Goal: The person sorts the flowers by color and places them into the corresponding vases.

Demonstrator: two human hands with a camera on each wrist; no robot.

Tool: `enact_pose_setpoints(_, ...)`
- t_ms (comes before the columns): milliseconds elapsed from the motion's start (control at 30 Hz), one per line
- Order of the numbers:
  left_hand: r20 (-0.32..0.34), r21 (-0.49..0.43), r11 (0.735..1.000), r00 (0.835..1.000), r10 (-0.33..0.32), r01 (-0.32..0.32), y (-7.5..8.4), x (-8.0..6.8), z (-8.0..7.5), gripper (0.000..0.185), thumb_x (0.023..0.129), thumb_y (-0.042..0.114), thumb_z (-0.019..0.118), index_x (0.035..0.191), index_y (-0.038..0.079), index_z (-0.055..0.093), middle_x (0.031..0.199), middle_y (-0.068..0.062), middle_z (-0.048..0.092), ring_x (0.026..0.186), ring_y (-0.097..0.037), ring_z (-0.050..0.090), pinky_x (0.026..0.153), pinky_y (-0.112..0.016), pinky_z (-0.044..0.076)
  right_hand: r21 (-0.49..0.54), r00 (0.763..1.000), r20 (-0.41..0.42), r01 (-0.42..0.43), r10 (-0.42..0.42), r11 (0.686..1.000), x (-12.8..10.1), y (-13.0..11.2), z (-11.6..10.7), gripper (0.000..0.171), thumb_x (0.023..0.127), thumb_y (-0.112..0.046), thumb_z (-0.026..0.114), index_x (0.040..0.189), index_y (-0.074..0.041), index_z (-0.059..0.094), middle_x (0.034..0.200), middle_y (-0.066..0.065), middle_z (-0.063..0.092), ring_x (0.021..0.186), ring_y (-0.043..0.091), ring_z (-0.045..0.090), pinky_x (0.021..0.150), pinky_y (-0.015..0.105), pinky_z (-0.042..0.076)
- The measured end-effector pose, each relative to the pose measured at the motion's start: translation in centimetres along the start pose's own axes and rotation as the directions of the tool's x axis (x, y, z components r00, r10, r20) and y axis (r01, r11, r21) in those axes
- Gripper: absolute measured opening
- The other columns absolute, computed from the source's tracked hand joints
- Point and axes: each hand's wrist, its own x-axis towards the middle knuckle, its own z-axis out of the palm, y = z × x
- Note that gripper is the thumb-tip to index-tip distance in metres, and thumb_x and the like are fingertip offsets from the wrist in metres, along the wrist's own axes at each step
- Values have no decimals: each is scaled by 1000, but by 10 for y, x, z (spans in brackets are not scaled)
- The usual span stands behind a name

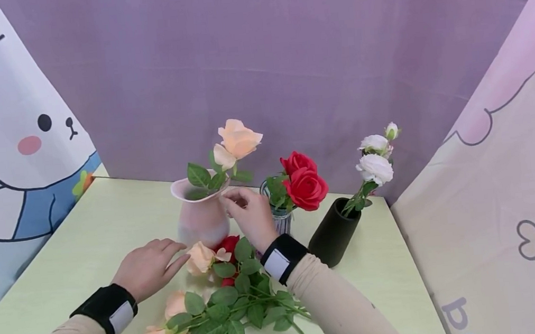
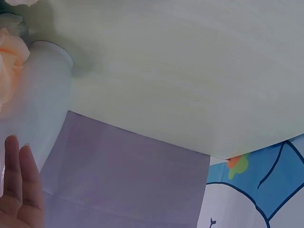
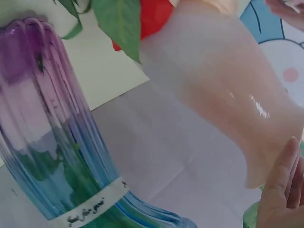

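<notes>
A pink vase (image 1: pixel 202 215) stands toward the back of the table, with a peach rose (image 1: pixel 238 139) and its leaves leaning out of the mouth. My right hand (image 1: pixel 252 213) is beside the vase's neck, fingertips against it just under the rim in the right wrist view. My left hand (image 1: pixel 149 267) hovers at the vase's lower left with fingers extended, close to another peach rose (image 1: pixel 200 258); nothing shows in its grasp. Below both hands lies a pile of peach and red roses with leafy stems (image 1: pixel 241 302).
Right of the pink vase, a ribbed glass vase (image 3: pixel 61 137) shading from purple to blue holds red roses (image 1: pixel 305 185). Farther right, a tilted-looking black vase (image 1: pixel 335 235) holds white flowers (image 1: pixel 375 167). A purple cloth (image 1: pixel 278 70) hangs behind the table.
</notes>
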Motion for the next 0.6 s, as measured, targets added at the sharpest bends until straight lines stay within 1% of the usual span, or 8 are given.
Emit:
enact_pose_setpoints(67, 2, 7, 1000, 1000, 1, -1, -1, -5, -1, 41, 90, 76, 43, 129, 63, 42, 119, 17, 63, 107, -12, 62, 77, -51, 54, -6, 1000, 28, -4, 4, 1000, -9, 3, 0, 37, 88, -58, 65, 113, -32, 71, 92, -6, 71, 79, 11, 68, 62, 29, 57)
enact_pose_setpoints(167, 11, 11, 1000, 1000, 1, -1, -3, -12, 0, 41, 90, 76, 44, 128, 63, 42, 118, 18, 63, 106, -12, 61, 77, -51, 54, -34, 999, 52, 19, -17, 999, -20, 8, 0, 31, 89, -57, 66, 112, -36, 71, 92, -11, 71, 80, 11, 68, 59, 30, 55)
enact_pose_setpoints(233, 13, 11, 1000, 1000, 4, -4, -4, -18, 5, 40, 90, 76, 44, 128, 63, 41, 117, 18, 63, 105, -12, 61, 76, -51, 54, -64, 997, 54, 54, -51, 996, -27, 14, 3, 26, 89, -55, 67, 110, -39, 71, 92, -15, 71, 80, 9, 67, 58, 28, 54)
enact_pose_setpoints(300, 11, 13, 1000, 1000, 11, -11, -6, -24, 14, 41, 90, 76, 44, 129, 63, 40, 116, 18, 63, 103, -11, 61, 75, -51, 54, -89, 995, 56, 83, -78, 993, -35, 20, 8, 20, 89, -53, 68, 107, -43, 70, 92, -18, 71, 79, 5, 66, 58, 27, 54)
enact_pose_setpoints(400, 12, 11, 1000, 1000, 13, -13, -9, -35, 29, 41, 89, 76, 45, 129, 65, 39, 115, 20, 62, 102, -10, 60, 75, -50, 54, -114, 991, 72, 124, -117, 986, -50, 34, 20, 18, 90, -51, 68, 107, -44, 69, 92, -18, 71, 80, 3, 66, 61, 23, 54)
enact_pose_setpoints(467, 7, 12, 1000, 1000, 4, -4, -11, -41, 38, 41, 89, 77, 45, 127, 65, 39, 114, 21, 62, 102, -9, 60, 75, -49, 54, -128, 985, 103, 151, -139, 980, -62, 43, 28, 17, 91, -51, 67, 106, -45, 68, 94, -16, 72, 80, 1, 66, 62, 21, 53)
enact_pose_setpoints(600, 12, 5, 1000, 1000, -13, 13, -15, -53, 50, 39, 88, 77, 45, 125, 65, 41, 114, 21, 62, 102, -9, 61, 75, -50, 54, -184, 969, 172, 209, -178, 960, -88, 60, 43, 16, 91, -51, 66, 107, -49, 66, 97, -17, 72, 80, -1, 65, 63, 20, 53)
